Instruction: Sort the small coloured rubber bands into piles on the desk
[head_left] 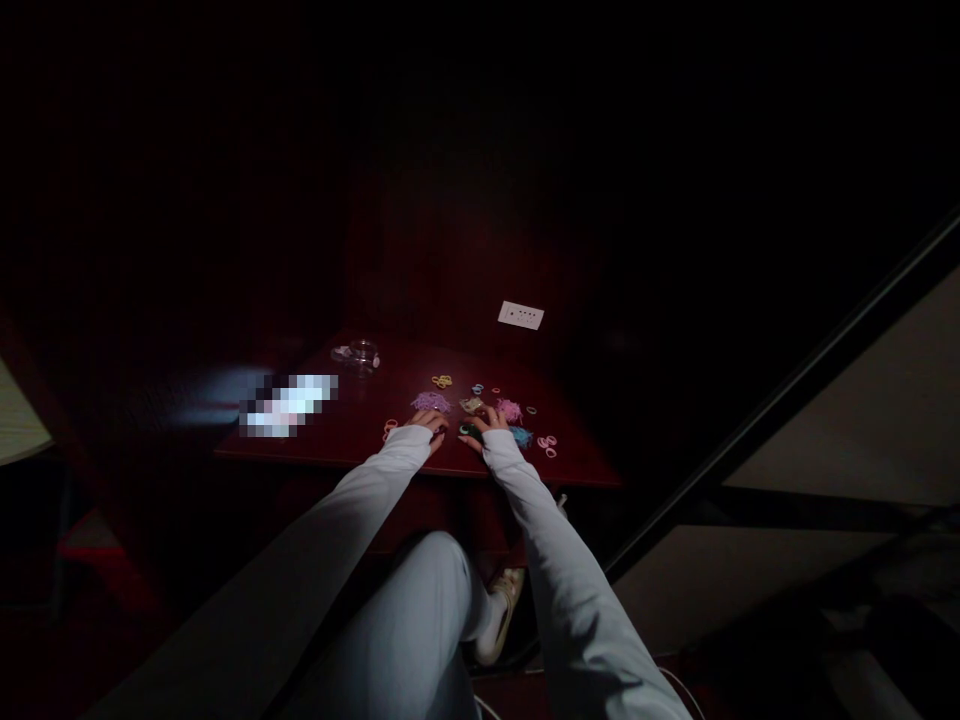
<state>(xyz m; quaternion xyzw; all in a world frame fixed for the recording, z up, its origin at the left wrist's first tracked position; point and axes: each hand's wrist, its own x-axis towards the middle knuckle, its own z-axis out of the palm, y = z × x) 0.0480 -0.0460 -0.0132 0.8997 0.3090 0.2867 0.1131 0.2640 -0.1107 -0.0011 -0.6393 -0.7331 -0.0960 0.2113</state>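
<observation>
My left hand (431, 425) rests low over the dark red table, fingers loosely curved and apart, right by a pile of thin purple bands (430, 401). Close to its wrist lie orange hair ties (390, 427). My right hand (491, 420) has its thumb and fingers spread around dark green hair ties (468, 430); no firm grip shows. A beige bundle (472, 404) lies just beyond its fingers. Beside this hand are a pink pile of bands (510, 409) and a blue pile (521, 437), partly covered by the hand and sleeve. The light is dim, so small details are unclear.
Yellow hair ties (442, 381), blue ones (477, 388) and pink ones (547, 443) lie about the table (330, 446). A clear jar (365, 355) stands at the back left, near a bright blurred-out object (292, 404). A socket plate (521, 316) is on the wall.
</observation>
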